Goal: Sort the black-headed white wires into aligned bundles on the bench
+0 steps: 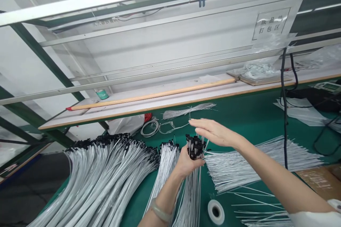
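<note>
My left hand (pixel 186 161), with a pale bangle on its wrist, is wrapped round a bundle of thin grey-white cables (pixel 190 198) just below their black connectors (pixel 195 146). The connector ends point up and away from me, and the cables hang toward the bottom edge. My right hand (pixel 214 133) is held flat with straight fingers, just above and to the right of the connectors. A loose white cable end stands up near its palm; whether they touch I cannot tell. Left of the held bundle lies another narrow bundle (pixel 163 170) with black connectors.
A large heap of similar cables (pixel 106 173) covers the bench's left side. Loose white cables (pixel 239 166) lie at right, near a white tape roll (pixel 216 212). A black cord (pixel 284 113) hangs at right. A shelf (pixel 160 101) with a long wooden pole runs behind.
</note>
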Demonstrator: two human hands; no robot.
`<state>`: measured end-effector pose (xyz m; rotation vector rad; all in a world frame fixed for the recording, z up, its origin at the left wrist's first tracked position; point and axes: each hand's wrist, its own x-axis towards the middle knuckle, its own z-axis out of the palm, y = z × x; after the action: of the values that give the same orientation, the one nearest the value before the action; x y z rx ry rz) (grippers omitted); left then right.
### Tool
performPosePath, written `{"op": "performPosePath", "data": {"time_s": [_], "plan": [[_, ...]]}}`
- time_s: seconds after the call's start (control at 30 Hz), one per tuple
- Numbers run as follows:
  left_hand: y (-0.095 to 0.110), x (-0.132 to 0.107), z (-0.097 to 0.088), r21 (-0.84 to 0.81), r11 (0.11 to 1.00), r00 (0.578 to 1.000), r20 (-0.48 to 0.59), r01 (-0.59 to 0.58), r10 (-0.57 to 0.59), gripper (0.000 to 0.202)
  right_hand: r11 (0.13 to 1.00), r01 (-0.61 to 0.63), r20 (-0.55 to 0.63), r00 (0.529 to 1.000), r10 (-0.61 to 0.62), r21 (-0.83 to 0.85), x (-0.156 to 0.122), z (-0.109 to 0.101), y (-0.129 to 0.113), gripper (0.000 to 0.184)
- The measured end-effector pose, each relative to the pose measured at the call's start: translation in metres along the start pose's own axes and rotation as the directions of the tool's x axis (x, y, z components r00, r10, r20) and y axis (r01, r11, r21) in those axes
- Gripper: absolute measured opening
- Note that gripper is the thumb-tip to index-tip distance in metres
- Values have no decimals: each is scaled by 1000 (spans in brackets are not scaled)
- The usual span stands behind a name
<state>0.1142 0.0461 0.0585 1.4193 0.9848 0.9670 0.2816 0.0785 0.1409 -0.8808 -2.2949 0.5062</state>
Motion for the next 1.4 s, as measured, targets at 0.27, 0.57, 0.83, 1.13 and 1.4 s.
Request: {"op": "performPosePath", "data": {"time_s": [0.27, 0.57, 0.83, 1.13, 1.4], "plan": [[-2, -3, -3, 2, 1000, 999, 31, 9, -9, 20, 987, -30, 49, 999, 23, 156, -2, 7, 0, 41], [6, -6, -5, 85, 996, 999, 29, 13, -15, 19, 852, -204, 48, 977, 206, 482, 4, 13, 17, 36], [7, -6, -7, 78, 997, 1000, -2, 22, -22, 22, 769, -271, 159, 963, 219, 580, 4, 22, 14, 35], [7, -3, -7, 18, 998, 998, 19, 57, -58, 23, 770, -270, 203, 962, 185, 578, 3, 22, 17, 36], [12, -8, -4, -23, 997, 997, 27, 72, -72, 27, 723, -245, 213, 967, 138, 646, 2, 24, 15, 37]]}}
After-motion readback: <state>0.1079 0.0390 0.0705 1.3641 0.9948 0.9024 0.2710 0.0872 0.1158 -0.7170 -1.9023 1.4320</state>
